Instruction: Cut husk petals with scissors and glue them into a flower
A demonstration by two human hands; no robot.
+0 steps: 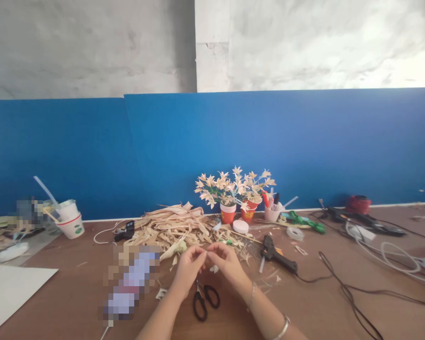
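My left hand and my right hand meet fingertip to fingertip over the table's front middle. Both are pinched closed; whatever lies between the fingers is too small or hidden to name. A pair of scissors with black handles lies just below them, its blades partly covered by my hands. Behind my fingers spreads a pile of dry, pale husk strips. A small whitish scrap shows between my wrists. To the right of my right hand rests a black hot glue gun.
Red paper cups of pale star-shaped flowers stand at the back. Beside them are a white cup of tools and a tape roll. Black cables cross the right side. A white cup and paper sheet are left.
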